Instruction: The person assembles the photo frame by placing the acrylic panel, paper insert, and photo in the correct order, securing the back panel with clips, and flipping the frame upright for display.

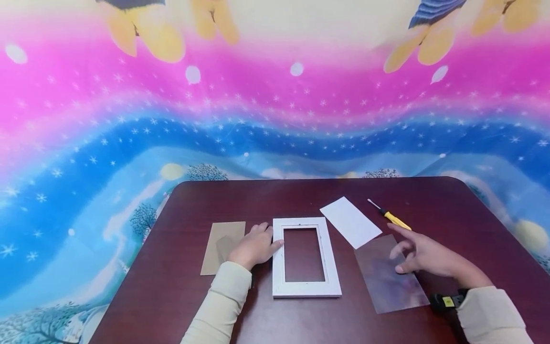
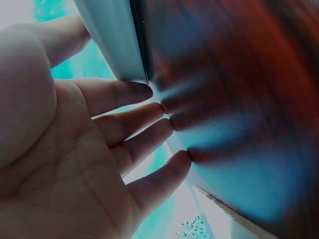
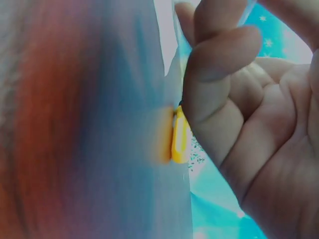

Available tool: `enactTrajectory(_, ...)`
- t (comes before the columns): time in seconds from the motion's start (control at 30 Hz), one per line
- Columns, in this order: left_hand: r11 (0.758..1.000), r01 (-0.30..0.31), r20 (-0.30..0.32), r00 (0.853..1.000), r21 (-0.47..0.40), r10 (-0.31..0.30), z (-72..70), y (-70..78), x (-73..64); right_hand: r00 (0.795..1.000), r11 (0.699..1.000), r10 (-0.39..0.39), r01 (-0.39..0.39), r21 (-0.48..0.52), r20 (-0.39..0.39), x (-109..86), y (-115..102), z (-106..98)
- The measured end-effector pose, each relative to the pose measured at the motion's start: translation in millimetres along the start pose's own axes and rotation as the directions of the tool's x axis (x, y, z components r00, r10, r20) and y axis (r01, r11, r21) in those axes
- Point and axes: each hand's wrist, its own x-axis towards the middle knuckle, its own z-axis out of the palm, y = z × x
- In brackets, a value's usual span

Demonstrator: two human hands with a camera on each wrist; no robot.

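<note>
A white picture frame (image 1: 306, 289) lies on the table, its opening showing bare tabletop. My left hand (image 1: 253, 246) rests at its left side, thumb on the frame's border and the other fingers fairly straight, fingertips on the tabletop in the left wrist view. My right hand (image 1: 429, 258) pinches the right edge of a clear plastic sheet (image 1: 382, 286) between thumb and curled fingers, with the index finger stretched out. Whether the whole sheet is off the table I cannot tell. White card (image 1: 350, 222) lies beside the sheet's upper corner.
Brown backing board (image 1: 212, 253), with a smaller piece on it, lies left of the left hand. A screwdriver (image 1: 397, 220) with a yellow handle lies beyond the right hand. The dark red table (image 1: 253, 203) ends at a patterned cloth (image 1: 275, 105) behind.
</note>
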Motion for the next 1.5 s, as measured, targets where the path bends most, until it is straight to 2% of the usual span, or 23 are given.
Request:
enactTrajectory(0.1,1.000,-0.009,-0.005,1.000,-0.008,0.009,0.4,2.1,-1.5,0.999,0.999,-0.023,0.022,0.048,0.023,-5.2,-2.8,-4.5)
enactTrajectory(0.3,1.000,-0.012,-0.006,1.000,0.001,0.012,-4.4,3.3,-2.1,0.999,0.994,-0.044,0.044,0.098,-0.002,-10.1,-7.4,-8.5)
enactTrajectory(0.53,1.000,0.000,-0.011,1.000,0.017,0.000,-12.1,2.0,-1.7,0.989,0.992,-0.112,0.117,0.042,-0.099,-10.3,-6.7,-5.7)
enactTrajectory(0.63,1.000,0.003,-0.001,1.000,0.011,-0.003,-12.4,2.0,-1.8,0.985,0.995,-0.094,0.098,0.023,-0.146,-10.3,-6.1,-4.7)
enactTrajectory(0.77,1.000,0.002,0.016,1.000,0.004,-0.002,-10.3,2.6,-1.3,0.978,1.000,-0.013,0.016,0.013,-0.209,-9.0,-9.0,-3.0)
enactTrajectory(0.9,1.000,-0.008,0.016,1.000,0.002,0.008,-8.4,3.5,0.9,0.959,1.000,0.030,-0.031,0.000,-0.281,-6.6,-14.2,-2.0)
enactTrajectory(1.13,1.000,0.004,0.024,1.000,0.006,-0.005,-1.0,2.8,0.2,0.945,0.997,-0.082,0.082,-0.012,-0.316,-1.3,-19.7,1.3)
enactTrajectory(1.33,1.000,-0.001,0.005,1.000,-0.003,0.001,3.7,3.7,-3.8,0.925,0.997,-0.054,0.067,0.022,-0.375,7.8,-28.5,6.2)
enactTrajectory(1.5,1.000,0.002,-0.009,1.000,-0.002,-0.002,1.1,3.9,-4.5,0.912,0.995,-0.090,0.102,0.008,-0.400,19.9,-35.7,11.2)
